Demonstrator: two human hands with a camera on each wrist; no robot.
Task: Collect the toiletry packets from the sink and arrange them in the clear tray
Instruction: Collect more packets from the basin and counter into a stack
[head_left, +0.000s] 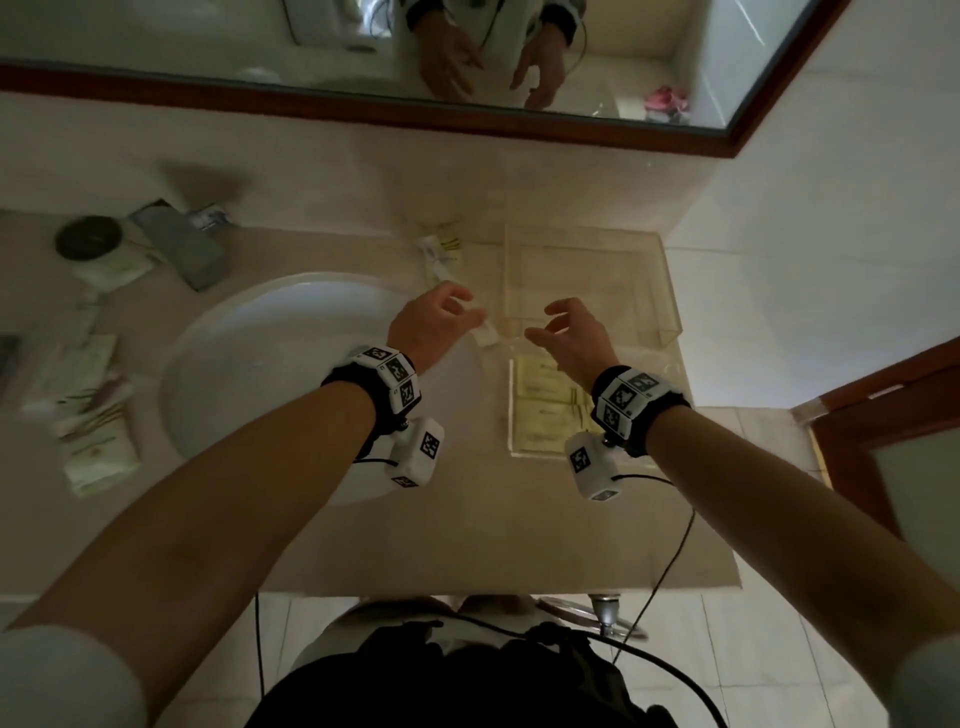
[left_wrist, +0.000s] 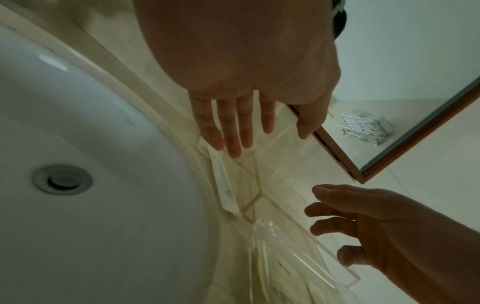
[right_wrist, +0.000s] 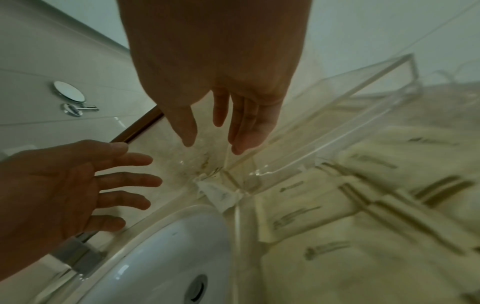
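Observation:
Both hands hover over the beige counter between the white sink (head_left: 270, 364) and the clear tray (head_left: 670, 332). My left hand (head_left: 462, 312) is open and empty, its fingers (left_wrist: 233, 131) straight above the far end of a long white packet (head_left: 485, 333) that lies against the tray's left wall. In the left wrist view this packet (left_wrist: 224, 185) lies along the sink rim. My right hand (head_left: 543, 322) is open and empty over the tray's left edge, its fingers (right_wrist: 246, 127) relaxed. Several cream packets (head_left: 545, 410) lie in the tray's near compartment. The sink bowl (left_wrist: 91, 133) holds nothing.
More packets (head_left: 441, 249) lie at the back of the counter. Several packets (head_left: 88, 410), a black-lidded jar (head_left: 91, 239) and the grey faucet (head_left: 182, 244) stand left of the sink. A wood-framed mirror (head_left: 363, 47) hangs behind, and a white wall closes the right.

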